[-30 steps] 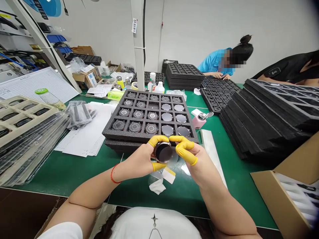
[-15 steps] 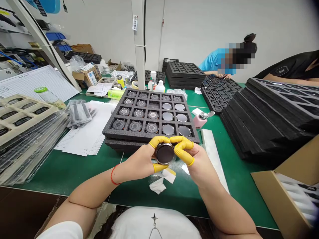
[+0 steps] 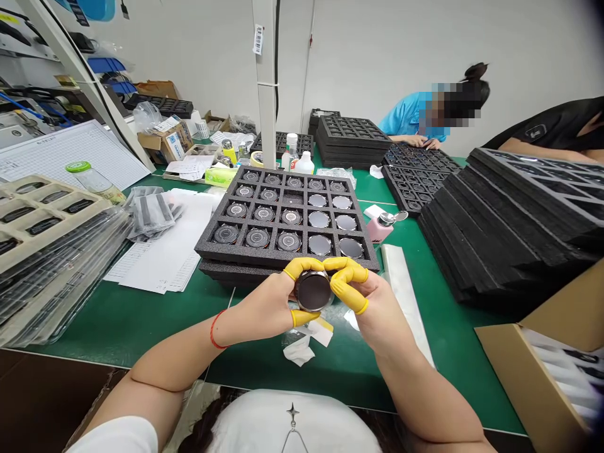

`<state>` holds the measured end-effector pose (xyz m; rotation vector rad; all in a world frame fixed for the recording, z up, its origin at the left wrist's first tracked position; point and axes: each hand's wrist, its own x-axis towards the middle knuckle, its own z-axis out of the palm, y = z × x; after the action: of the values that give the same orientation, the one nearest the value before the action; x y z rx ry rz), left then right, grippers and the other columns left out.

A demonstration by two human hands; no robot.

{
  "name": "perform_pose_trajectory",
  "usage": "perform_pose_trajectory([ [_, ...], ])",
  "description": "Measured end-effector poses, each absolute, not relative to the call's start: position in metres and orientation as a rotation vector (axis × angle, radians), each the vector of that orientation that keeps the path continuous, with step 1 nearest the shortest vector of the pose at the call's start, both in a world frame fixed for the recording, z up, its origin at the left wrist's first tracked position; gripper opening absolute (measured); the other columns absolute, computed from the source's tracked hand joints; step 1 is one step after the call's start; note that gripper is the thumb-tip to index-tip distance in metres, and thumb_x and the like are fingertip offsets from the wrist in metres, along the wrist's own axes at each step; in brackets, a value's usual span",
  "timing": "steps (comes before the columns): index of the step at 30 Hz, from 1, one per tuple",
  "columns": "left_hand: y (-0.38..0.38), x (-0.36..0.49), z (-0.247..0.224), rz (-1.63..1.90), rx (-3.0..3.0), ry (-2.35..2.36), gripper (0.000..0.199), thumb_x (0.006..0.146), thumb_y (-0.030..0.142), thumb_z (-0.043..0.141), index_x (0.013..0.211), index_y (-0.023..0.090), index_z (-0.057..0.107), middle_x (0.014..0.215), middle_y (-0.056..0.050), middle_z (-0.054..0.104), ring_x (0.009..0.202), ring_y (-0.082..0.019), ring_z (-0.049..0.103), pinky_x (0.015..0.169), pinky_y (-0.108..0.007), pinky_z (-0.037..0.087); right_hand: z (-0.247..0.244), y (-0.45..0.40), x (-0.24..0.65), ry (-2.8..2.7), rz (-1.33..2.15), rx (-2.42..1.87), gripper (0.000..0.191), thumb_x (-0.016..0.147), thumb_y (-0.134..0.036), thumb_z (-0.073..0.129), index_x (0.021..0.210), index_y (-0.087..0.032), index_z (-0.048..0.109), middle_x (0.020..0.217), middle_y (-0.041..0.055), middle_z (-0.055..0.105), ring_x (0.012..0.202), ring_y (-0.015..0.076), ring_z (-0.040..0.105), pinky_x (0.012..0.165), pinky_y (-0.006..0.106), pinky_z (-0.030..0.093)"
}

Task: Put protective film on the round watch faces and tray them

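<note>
A round watch case [image 3: 314, 292] with a dark glass face is held between my two hands, its face toward me. My left hand [image 3: 271, 301], in yellow finger cots, grips its left side and lower edge. The yellow-covered fingers of my right hand [image 3: 361, 296] close on its upper right edge. Just beyond stands a black foam tray [image 3: 245, 257] of similar watch cases; some show their backs, those at the right their faces. One pocket [image 3: 291, 198] in it holds no watch. Under my hands lie crumpled white wipes [image 3: 299, 351].
A pink pump bottle [image 3: 380, 228] stands right of the tray. Tall stacks of black foam trays [image 3: 453, 239] and an open carton [image 3: 528, 358] fill the right. Papers [image 3: 163, 264] and stacked plastic trays [image 3: 61, 270] lie left. Two people work across the table.
The view has shifted very slightly. Both hands keep the same hold on the watch case.
</note>
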<state>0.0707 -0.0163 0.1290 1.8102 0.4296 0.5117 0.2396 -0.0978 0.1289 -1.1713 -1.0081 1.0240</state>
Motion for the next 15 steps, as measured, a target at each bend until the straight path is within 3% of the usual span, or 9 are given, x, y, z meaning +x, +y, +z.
perform_pose_trajectory([
  [15,-0.016,0.0691,0.1286,0.512,1.867,0.466,0.054,0.077,0.022,0.073,0.124,0.027,0.046,0.106,-0.002,0.062,0.079,-0.014,0.063,0.07,-0.025,0.053,0.1284,-0.0999,0.2397,-1.044,0.993,-1.178,0.012,0.079,-0.036,0.073,0.08,-0.024,0.07,0.112,0.0032,0.066,0.105,0.0218,0.061,0.094,0.037,0.048],
])
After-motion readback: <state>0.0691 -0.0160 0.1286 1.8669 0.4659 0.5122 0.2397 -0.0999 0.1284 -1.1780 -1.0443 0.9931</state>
